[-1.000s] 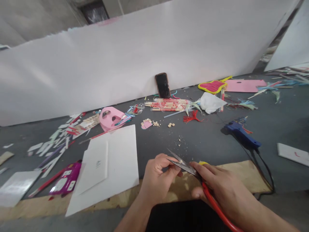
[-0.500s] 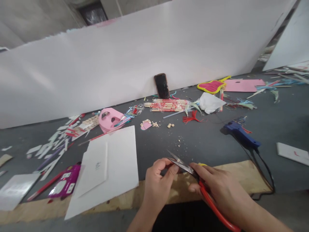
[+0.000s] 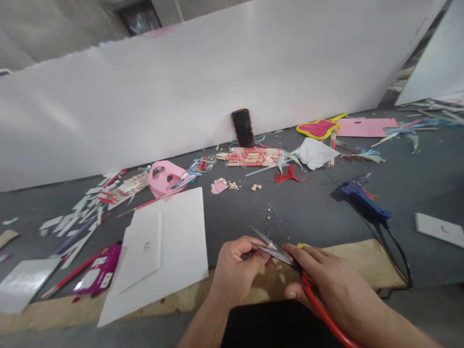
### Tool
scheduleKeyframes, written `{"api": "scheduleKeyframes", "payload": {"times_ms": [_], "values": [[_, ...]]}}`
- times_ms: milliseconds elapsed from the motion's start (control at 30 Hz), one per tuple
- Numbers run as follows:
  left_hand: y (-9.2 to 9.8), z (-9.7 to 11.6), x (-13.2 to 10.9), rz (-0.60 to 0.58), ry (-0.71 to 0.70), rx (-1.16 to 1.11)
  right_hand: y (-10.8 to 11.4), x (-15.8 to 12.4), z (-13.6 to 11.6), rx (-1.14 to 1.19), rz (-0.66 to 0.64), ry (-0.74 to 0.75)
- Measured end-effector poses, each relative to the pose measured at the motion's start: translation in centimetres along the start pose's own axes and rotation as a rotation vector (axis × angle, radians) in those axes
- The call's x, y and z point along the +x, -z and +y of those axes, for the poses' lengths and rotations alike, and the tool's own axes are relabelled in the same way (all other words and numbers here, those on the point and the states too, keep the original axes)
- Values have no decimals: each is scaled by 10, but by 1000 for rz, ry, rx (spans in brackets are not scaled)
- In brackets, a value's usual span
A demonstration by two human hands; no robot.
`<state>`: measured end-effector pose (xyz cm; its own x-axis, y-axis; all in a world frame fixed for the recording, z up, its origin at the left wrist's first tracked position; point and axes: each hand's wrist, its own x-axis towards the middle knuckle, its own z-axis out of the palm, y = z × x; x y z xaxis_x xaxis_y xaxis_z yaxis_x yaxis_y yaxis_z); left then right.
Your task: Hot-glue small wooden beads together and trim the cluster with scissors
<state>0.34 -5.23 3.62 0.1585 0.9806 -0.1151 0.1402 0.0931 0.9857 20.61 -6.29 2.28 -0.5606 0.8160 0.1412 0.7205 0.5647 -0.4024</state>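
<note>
My right hand (image 3: pixel 324 285) grips a pair of scissors (image 3: pixel 275 249) with red handles (image 3: pixel 322 314); the metal blades are parted and point up-left. My left hand (image 3: pixel 237 270) is curled beside the blades, thumb and fingers pinched at them on something too small to make out. Both hands hover over the near edge of the grey table (image 3: pixel 308 212), above a strip of brown cardboard (image 3: pixel 362 263). Small crumbs (image 3: pixel 270 211) lie on the table just beyond the blades.
White sheets (image 3: pixel 163 249) lie left of my hands, with a purple packet (image 3: pixel 96 273) and paper scraps (image 3: pixel 83 212) further left. A blue glue gun (image 3: pixel 362 200) with its black cord lies right. At the back: a phone (image 3: pixel 243 127) against a white board, a pink shape (image 3: pixel 166 176), sticks (image 3: pixel 253 157), a red tassel (image 3: pixel 288 176).
The hands stay at the same spot with slight shifts; the scissor blades have moved a little against the left fingers. Nothing else on the table has moved.
</note>
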Motion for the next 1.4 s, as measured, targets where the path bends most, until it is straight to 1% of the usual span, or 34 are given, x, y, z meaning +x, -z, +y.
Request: {"api": "scheduleKeyframes", "payload": {"times_ms": [167,300,400,567,700,833,967,1033,1100,1200,1400], "values": [[-2,0,0,31,11,10,0,3,2,-32,11,47],[-8,-4,-2,106,42,28,1,5,3,-41,0,12],[-12,-7,-2,175,12,95,-2,6,5,-47,34,-27],[-13,-11,-2,254,-19,208,-4,6,4,-39,56,-35],[-15,-13,-3,292,-52,161,-3,6,2,-1,59,-45],[-12,-12,-2,242,-61,79,-1,5,1,24,31,-55],[-4,-8,0,97,14,-27,2,2,1,14,27,-27],[-1,-5,0,10,64,-126,3,1,0,11,26,-12],[1,-3,1,-38,109,-227,4,0,-1,-1,30,-5],[2,1,1,-55,137,-293,3,0,-1,-22,46,10],[0,2,3,-22,111,-242,-2,1,3,-42,45,41]]}}
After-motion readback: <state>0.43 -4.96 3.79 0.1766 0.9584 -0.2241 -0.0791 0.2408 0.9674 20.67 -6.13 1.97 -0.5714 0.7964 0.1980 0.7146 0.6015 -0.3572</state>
